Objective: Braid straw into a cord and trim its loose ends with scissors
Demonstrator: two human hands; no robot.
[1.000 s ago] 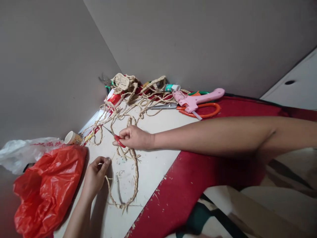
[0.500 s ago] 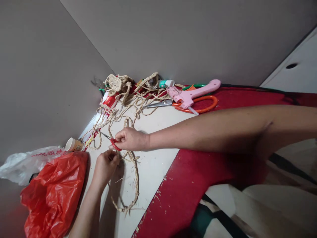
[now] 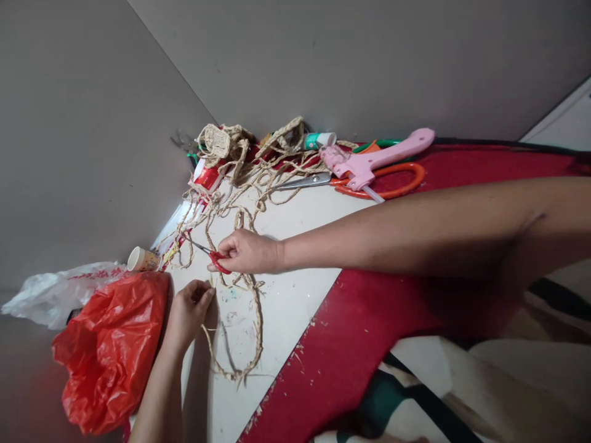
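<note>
My right hand (image 3: pixel 247 251) is closed around the red handles of small scissors (image 3: pixel 218 262), whose thin blades point up and left. Lower left, my left hand (image 3: pixel 188 311) has its thumb and fingers pinched together; whatever lies between them is too small to make out. A braided straw rope (image 3: pixel 257 332) curves in a loop on the white board (image 3: pixel 286 307), to the right of my left hand and running under my right. Loose fibres stick out along it.
Behind lie tangled straw braids (image 3: pixel 240 166), large orange-handled scissors (image 3: pixel 401 175), a pink glue gun (image 3: pixel 364 160) and a paper cup (image 3: pixel 142 259). A red plastic bag (image 3: pixel 115 344) and a white bag (image 3: pixel 60 292) sit left. Straw scraps litter the red cloth (image 3: pixel 323 357).
My left hand has drawn a little away from the scissors, down and left. My right hand still holds the scissors. The whole view has shifted slightly.
</note>
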